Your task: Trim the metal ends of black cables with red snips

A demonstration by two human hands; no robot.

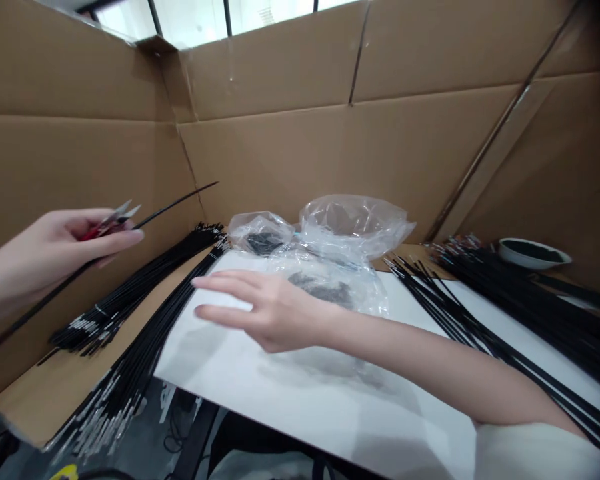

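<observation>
My left hand (93, 237) is raised at the left, closed around red-handled snips (111, 225) and a long black cable (175, 203). The snips' metal tips point up and right, and the cable runs through the hand to the left edge. Over the white board (215, 363), my right hand (260, 308) reaches leftward with its fingers apart and nothing in them. Behind it lie clear plastic bags (355, 230) with dark contents, partly hidden by the hand and forearm.
Bundles of black cables with silver ends (145, 347) lie at the left. More black cables (520, 300) and a white bowl (533, 253) with dark contents are at the right. Cardboard walls (280, 153) stand behind and beside the work surface.
</observation>
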